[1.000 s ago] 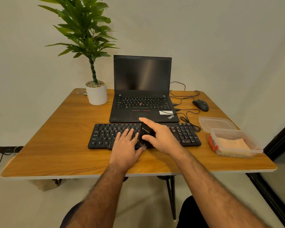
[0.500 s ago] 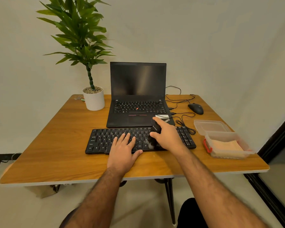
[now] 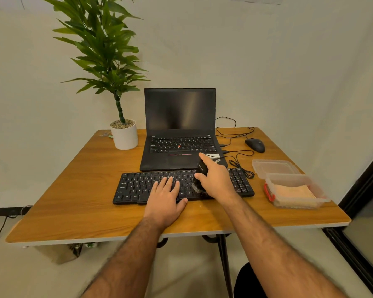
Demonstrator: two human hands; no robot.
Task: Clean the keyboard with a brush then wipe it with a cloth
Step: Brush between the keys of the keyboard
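A black keyboard (image 3: 138, 186) lies across the near middle of the wooden table (image 3: 73, 190). My left hand (image 3: 166, 198) rests flat on its centre keys, fingers straight. My right hand (image 3: 218, 179) grips a black brush (image 3: 200, 175), index finger stretched along its top; the bristles touch the keys right of centre. A folded beige cloth (image 3: 293, 193) lies in a clear plastic box (image 3: 323, 196) at the right edge.
An open black laptop (image 3: 179, 125) stands behind the keyboard. A potted plant (image 3: 124, 134) is at the back left, a black mouse (image 3: 254, 145) with loose cables at the back right. The box's clear lid (image 3: 274, 166) lies behind the box.
My right hand has slid the brush rightwards along the keys. My left hand stays pressed on the keyboard. The camera has tipped upward, showing more wall.
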